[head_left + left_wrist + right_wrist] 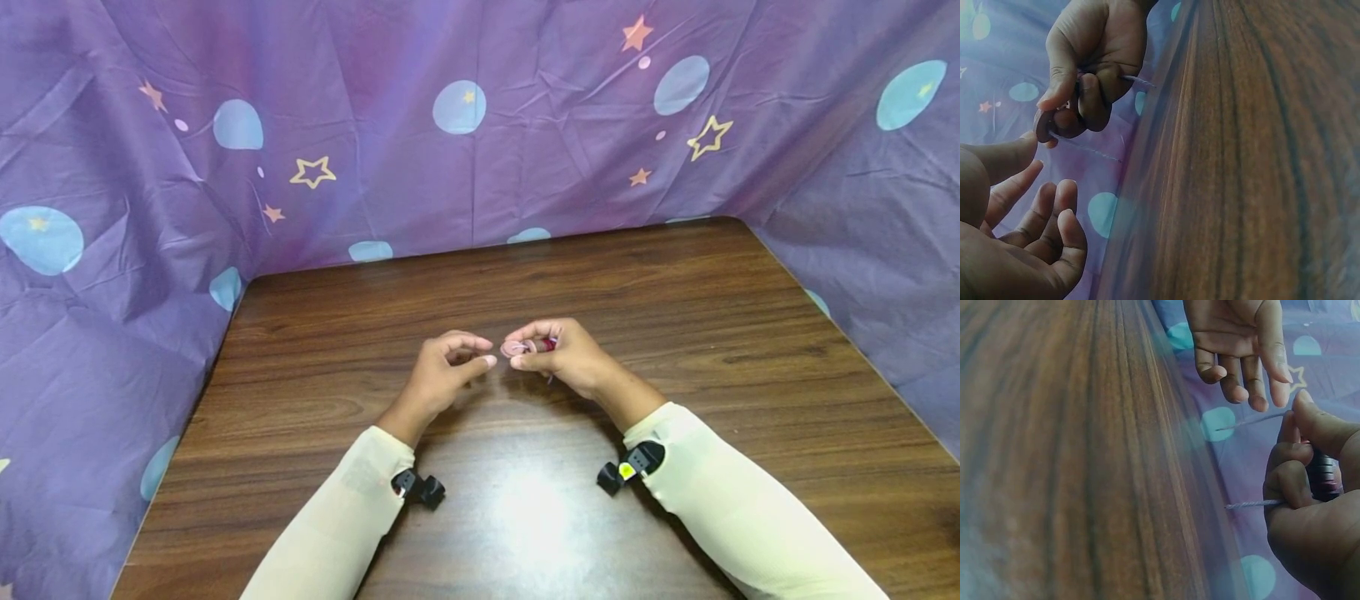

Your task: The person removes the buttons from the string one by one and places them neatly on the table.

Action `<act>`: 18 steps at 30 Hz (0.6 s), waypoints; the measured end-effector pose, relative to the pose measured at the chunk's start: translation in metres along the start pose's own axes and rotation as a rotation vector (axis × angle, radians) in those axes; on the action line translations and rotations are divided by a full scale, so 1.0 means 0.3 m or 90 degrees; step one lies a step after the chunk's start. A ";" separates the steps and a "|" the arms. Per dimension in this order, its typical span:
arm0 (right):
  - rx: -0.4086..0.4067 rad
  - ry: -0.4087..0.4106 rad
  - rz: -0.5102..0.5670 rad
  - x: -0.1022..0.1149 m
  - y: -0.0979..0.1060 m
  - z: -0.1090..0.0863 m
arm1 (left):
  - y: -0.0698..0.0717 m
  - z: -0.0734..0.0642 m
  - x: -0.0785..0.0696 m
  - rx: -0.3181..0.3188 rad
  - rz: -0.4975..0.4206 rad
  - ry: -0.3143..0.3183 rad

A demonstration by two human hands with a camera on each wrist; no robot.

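Note:
My right hand holds a short stack of small round discs between thumb and curled fingers. The discs look dark with red and pink bands, and a pinkish disc faces my left hand at the stack's end. A thin pale twisted cord comes out of the grip, with one loose end at each side. Opposite, my left hand has its thumb and fingers apart with nothing between them. In the head view a small gap separates its fingertips from the end disc. My right fingers hide much of the stack.
Both hands are above a brown wood-grain table. A purple cloth with stars and blue ovals hangs behind the table and at both sides. Small black cameras sit on both pale sleeves.

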State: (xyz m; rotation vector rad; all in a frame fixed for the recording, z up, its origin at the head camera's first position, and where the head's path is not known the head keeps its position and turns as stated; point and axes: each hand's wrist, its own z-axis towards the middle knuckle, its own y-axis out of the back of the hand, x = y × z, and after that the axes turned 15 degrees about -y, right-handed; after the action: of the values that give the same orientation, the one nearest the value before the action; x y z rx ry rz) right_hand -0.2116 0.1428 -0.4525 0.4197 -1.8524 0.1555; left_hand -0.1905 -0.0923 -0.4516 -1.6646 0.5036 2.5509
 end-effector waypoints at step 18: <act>0.009 0.005 0.010 0.003 -0.008 -0.005 | -0.018 -0.002 -0.003 -0.001 0.053 -0.047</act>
State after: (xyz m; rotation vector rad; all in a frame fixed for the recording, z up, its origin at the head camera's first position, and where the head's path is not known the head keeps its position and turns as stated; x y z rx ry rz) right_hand -0.2096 0.1408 -0.4512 0.4134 -1.8478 0.1808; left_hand -0.1882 -0.0872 -0.4523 -1.5760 0.5784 2.6590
